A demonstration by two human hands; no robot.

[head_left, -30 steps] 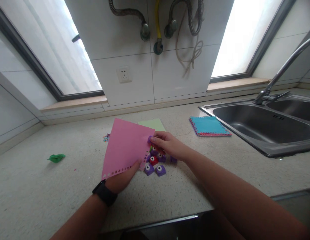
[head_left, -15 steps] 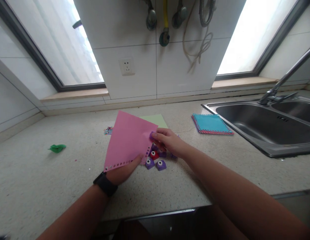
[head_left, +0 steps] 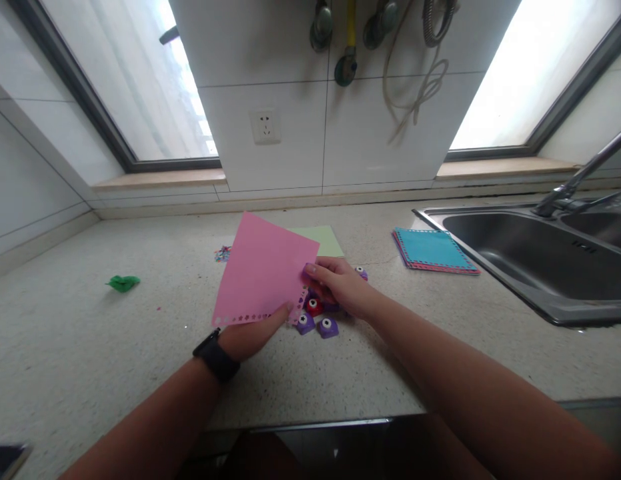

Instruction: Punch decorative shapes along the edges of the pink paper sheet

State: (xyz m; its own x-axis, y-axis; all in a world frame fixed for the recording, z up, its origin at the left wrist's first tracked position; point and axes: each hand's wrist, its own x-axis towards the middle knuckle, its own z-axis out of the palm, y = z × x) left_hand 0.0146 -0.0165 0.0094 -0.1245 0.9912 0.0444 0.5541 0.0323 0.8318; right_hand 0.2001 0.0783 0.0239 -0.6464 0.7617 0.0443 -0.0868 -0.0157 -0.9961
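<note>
A pink sheet of paper [head_left: 267,270] is tilted up above the counter, with small cut-out shapes along its lower edge and lower right side. My left hand [head_left: 263,333] grips its lower right corner, thumb on top and fingers hidden beneath. At the sheet's right edge, my right hand [head_left: 343,283] is closed on a purple craft punch [head_left: 307,272], partly covered by the thumb and paper. Below the hands lie more punches, including a red craft punch [head_left: 314,306] and a purple one [head_left: 328,327]; others are partly hidden by my right hand.
A pale green sheet [head_left: 325,239] lies behind the pink paper, near a pile of colourful cut-outs [head_left: 223,253]. To the left is a crumpled green item [head_left: 123,283]. Blue-topped paper sheets [head_left: 433,250] sit beside the steel sink [head_left: 520,280] on the right.
The view has shifted slightly, so the scene sits a little to the right. Both hands keep their hold, and the punch stays at the pink paper's right edge.
</note>
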